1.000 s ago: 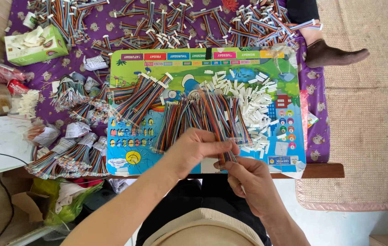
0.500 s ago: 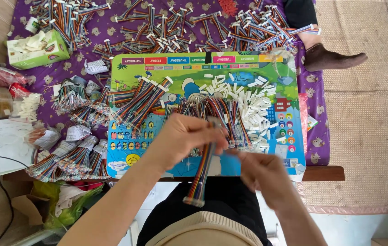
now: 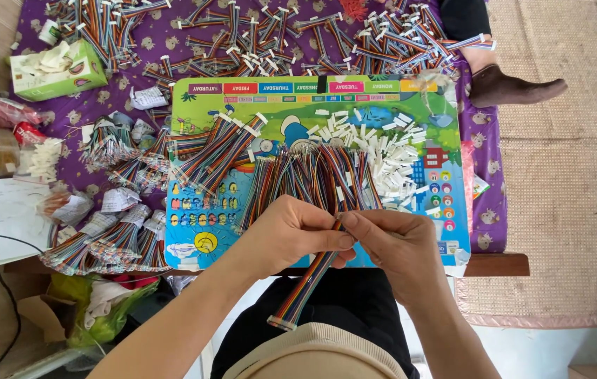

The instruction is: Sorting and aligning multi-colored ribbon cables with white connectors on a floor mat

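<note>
Low table (image 3: 502,264) under a purple patterned cloth (image 3: 112,98), a bright picture board (image 3: 411,105) laid on top. Woven mat (image 3: 565,182) to the right, wooden floor at left. Strewn over the cloth: many rainbow ribbon cables (image 3: 242,42) with white ends. On the board: a row of cables (image 3: 312,172), a loose bunch (image 3: 218,151), a heap of white connectors (image 3: 393,161). At left: a green tissue box (image 3: 56,69), a notebook (image 3: 0,217), tied cable bundles (image 3: 112,242). Across the table, a dark-socked foot (image 3: 512,88) of another person, body cut off by the top edge.

Hard to make out: board's lower edge, hidden behind the hands; small items at far left, too small to tell.

Just in front of the board's near edge, over the lap: left hand (image 3: 288,235) and right hand (image 3: 400,245) close together, fingertips meeting. Between them, one ribbon cable (image 3: 309,281), its upper end pinched by both hands, the rest hanging down and left towards the lap, white connector at the bottom tip. Both hands closed narrowly on the cable.
</note>
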